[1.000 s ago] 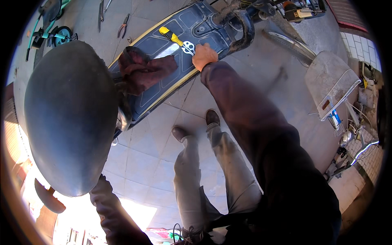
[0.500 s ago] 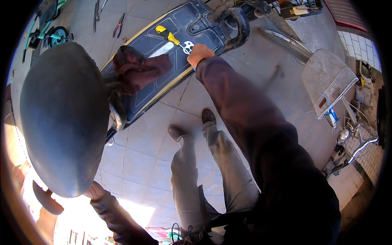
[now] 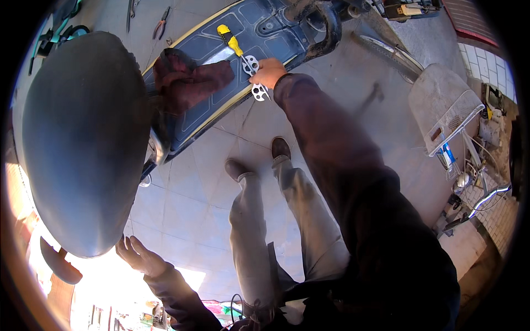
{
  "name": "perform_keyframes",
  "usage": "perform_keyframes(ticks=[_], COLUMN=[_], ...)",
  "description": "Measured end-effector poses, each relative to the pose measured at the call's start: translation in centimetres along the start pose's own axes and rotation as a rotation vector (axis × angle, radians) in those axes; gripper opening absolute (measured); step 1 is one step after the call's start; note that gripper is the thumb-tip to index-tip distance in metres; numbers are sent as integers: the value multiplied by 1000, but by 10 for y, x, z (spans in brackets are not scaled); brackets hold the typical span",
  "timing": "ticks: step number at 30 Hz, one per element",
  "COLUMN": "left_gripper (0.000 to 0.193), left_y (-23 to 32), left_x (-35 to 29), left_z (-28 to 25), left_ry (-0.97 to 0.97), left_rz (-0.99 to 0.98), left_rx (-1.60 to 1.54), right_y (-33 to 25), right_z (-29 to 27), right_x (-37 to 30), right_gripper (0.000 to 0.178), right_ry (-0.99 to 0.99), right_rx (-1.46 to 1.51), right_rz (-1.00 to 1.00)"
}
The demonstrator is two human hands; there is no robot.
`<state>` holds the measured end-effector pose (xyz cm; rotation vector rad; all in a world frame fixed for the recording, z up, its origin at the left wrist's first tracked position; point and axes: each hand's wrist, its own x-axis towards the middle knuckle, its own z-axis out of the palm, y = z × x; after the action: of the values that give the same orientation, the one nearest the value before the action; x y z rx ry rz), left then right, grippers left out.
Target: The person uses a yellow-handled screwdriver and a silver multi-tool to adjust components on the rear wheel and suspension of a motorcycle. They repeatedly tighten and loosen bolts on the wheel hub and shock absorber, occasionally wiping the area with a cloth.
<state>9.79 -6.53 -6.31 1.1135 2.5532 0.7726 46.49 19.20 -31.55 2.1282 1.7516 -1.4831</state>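
Right hand (image 3: 268, 73) grips holed metal tool (image 3: 258, 94) at scooter footboard (image 3: 193, 122) edge; left hand (image 3: 142, 258), fingers spread, empty, over tiled floor (image 3: 190, 201).

A dark red cloth (image 3: 193, 80) lies on the footboard (image 3: 221, 100), pliers (image 3: 162, 23) on the floor (image 3: 187, 193).

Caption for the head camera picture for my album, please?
Right hand holds a holed metal tool by the scooter; left hand open.

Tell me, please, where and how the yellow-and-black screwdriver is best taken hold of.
Probably take the screwdriver by its thick handle, from above and the person's left: the handle points forward-left and looks uncovered, while the thin shaft overlaps the perforated metal tool in view.
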Motion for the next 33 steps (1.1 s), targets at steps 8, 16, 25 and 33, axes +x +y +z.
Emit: perform_keyframes(ticks=[8, 16, 25, 33], left_gripper=[20, 33, 31, 25], left_y=[30, 47, 88, 98], left_x=[-85, -161, -191, -189], left_z=[49, 83, 60, 71], left_ry=[-768, -1168, -1006, -1043], left_rz=[-114, -609, -589, -241], left_rx=[-273, -657, -838, -567], right_y=[-13, -40, -33, -12], right_z=[19, 43, 51, 16], right_x=[-168, -334, -379, -382], right_gripper=[13, 21, 28, 46], right_ry=[-393, -619, -361, -268], right_rx=[837, 770, 604, 465], right_rz=[178, 21, -94, -96])
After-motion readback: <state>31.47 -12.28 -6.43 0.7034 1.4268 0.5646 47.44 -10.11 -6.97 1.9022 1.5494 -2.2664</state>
